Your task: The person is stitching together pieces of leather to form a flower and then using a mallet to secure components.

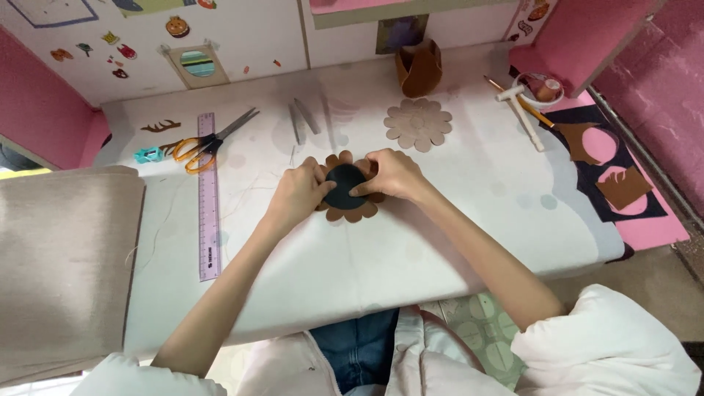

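Brown scalloped flower cutout (350, 211) flat at mid-table, dark round disc (345, 185) on top, pinched from both sides: left hand (297, 194) and right hand (392, 174) curled, fingertips pressed on the disc's edges. Likely to sit off-centre if pressed unevenly; thin petals may well crease or buckle under the fingers.

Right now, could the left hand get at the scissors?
Probably yes: the scissors lie in the open just beyond the left hand, nothing between them, though that hand is busy on the dark disc.
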